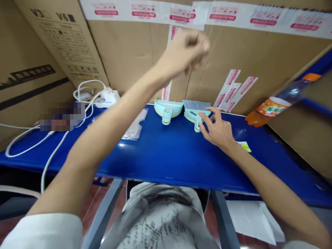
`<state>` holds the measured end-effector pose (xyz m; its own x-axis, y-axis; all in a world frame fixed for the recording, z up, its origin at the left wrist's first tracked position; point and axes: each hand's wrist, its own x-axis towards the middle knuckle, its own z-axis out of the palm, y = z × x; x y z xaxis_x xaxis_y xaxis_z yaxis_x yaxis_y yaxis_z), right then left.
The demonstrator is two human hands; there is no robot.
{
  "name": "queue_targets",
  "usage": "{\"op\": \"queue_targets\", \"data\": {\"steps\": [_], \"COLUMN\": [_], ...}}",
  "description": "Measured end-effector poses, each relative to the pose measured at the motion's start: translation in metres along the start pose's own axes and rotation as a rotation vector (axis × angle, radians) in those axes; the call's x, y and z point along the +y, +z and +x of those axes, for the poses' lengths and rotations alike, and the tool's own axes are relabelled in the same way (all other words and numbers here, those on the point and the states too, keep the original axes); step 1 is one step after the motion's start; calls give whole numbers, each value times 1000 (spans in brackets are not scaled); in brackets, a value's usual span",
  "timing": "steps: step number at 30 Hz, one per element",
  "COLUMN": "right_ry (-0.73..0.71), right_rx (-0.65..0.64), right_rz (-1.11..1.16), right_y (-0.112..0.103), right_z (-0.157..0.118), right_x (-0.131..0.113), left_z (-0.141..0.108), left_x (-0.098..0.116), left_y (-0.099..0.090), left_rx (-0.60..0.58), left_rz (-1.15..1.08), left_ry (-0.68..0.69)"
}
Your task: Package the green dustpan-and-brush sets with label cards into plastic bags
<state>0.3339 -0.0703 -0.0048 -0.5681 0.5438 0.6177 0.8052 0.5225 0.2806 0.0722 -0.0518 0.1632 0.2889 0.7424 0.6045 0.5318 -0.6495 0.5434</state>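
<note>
1. Clock directions run from the middle of my blue counter (pixel 166 155), with 12 straight ahead. At 2 o'clock a clear bottle (pixel 281 98) with an orange cap slants rightward, orange liquid at its base end.
2. At 10 to 11 o'clock, clear plastic packaging (pixel 133 129) lies flat; I can't make out any contents.
3. At 12 o'clock sit the nested dustpans (pixel 168 108), pale blue and yellowish, their handles towards me.
4. Just beside them, towards 1 o'clock, are the stacked brushes (pixel 195 116), grey bristles pointing at the cardboard (pixel 135 52).
5. My left hand (pixel 192 50) is raised high in front of the cardboard, its forearm reaching in from 8 o'clock. The fingers are curled and blurred, so I can't tell whether that grip is closed on anything.
6. My right hand (pixel 219 129) comes in from 4 o'clock, low over the counter. Its grip is open, fingers bent and spread, with thumb and fingertips at the brushes' right side; whether they press on them I can't tell.
</note>
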Motion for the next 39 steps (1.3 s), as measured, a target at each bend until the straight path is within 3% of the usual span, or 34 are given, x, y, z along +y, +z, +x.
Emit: {"op": "queue_targets", "data": {"steps": [2,5,8,10,14,23,30,35,39], "right_ry": [42,115,143,138,154,171,165,178,199], "right_rx": [-6,-28,-38,-27,20,55,31,36,75], "right_rz": [5,24,24,22,95,268,314,335,397], "right_y": [1,3,3,3,1,6,5,4,4], "right_z": [0,0,0,0,-2,-3,-3,-6,-8], "right_x": [3,10,17,20,22,15,14,13,16], "left_z": [-12,-54,-100,-122,-139,-134,-128,-131,-135], "left_x": [-28,-82,-122,-134,-136,-140,-132,-114,-100], "left_y": [28,58,57,48,33,41,36,14,-7], "left_rx": [71,218,241,195,30,51,216,348,357], "left_rz": [9,149,347,457,553,353,235,215,30], "left_ry": [-21,30,88,134,220,123,82,84,114]}}
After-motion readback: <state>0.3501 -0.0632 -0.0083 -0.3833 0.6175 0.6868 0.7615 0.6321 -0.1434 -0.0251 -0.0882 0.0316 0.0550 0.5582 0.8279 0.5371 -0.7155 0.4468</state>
